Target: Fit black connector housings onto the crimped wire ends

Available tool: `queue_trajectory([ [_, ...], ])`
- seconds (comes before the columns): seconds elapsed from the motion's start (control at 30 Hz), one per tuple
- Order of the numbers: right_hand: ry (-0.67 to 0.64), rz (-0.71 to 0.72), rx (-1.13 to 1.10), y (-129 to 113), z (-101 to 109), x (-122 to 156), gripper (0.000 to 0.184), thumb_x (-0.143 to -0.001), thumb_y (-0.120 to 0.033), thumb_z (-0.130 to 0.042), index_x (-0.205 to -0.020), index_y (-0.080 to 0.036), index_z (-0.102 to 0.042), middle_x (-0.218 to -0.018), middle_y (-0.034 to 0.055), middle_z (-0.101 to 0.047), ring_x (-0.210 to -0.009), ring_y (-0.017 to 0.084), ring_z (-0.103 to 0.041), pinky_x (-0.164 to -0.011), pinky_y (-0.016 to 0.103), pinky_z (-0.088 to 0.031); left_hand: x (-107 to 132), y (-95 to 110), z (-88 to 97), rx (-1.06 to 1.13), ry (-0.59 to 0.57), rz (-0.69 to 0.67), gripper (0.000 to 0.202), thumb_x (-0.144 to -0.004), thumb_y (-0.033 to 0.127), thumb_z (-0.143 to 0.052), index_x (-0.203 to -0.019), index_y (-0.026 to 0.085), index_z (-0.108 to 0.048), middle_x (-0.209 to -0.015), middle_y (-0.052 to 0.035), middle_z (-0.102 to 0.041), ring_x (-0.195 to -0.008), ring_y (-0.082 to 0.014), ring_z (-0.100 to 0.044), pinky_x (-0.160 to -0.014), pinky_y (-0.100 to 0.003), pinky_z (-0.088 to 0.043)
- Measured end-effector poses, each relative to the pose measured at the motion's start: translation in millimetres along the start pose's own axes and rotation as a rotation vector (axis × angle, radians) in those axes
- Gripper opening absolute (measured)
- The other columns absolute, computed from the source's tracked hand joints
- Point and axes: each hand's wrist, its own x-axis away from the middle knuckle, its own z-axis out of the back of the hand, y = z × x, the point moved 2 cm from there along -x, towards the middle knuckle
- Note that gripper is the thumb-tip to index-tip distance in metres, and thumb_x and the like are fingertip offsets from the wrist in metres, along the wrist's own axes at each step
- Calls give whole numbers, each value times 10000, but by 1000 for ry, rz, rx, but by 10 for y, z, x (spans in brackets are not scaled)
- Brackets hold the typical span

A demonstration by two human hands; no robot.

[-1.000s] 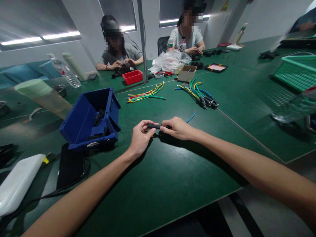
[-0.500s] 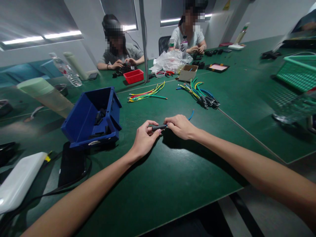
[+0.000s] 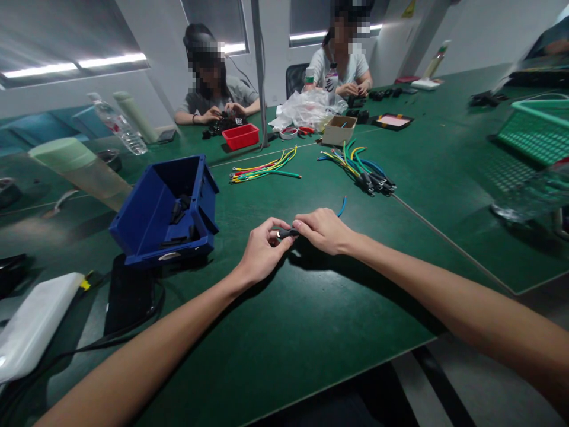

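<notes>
"Two hands meet to the right of the blue bin (image 3: pixel 146 207); what has the left hand (image 3: pixel 263 248) got?"

"A black sleeve (image 3: pixel 287 233), pinched between thumb and fingers. It's held above the desk (image 3: pixel 222 379), right of the bin and roughly level with its front lip. There's a small pale spot at its near-left end, too small to make out."

"And the right hand (image 3: pixel 323 230)?"

"Farther from the bin, on the other end of the sleeve. Its fingers are curled in around a blue wire (image 3: pixel 342 206). Most of that wire is hidden by the hand; only a curved end pokes out on the side away from the bin."

"What's in the bin itself?"

"Loose black pieces (image 3: pixel 180 209), gathered toward its right side."

"Other wires?"

"Yellow, green and red ones (image 3: pixel 263 168) lie just right of the bin, fanned out. A second bunch, with black-covered ends (image 3: pixel 374 182), lies well to the right of it."

"Anything else around it?"

"A red tray (image 3: pixel 240 138) stands beyond the bin to its right, a black flat device (image 3: pixel 128 299) lies right in front, and a green-lidded cup (image 3: pixel 84 169) leans at its left."
</notes>
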Motion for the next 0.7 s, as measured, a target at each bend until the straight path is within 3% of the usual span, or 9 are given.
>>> queue_trajectory([
  [0.7, 52, 54, -35, -48, 26, 8, 345, -928, -386, -443, -771, -148, -636, -596, 10, -558, -541, 103, -436, -566, 254, -213, 2, 59, 21, 84, 47, -18, 209, -841, 310, -636, -976, 162, -573, -823, -23, -673, -732, -130, -652, -683, -234, -484],
])
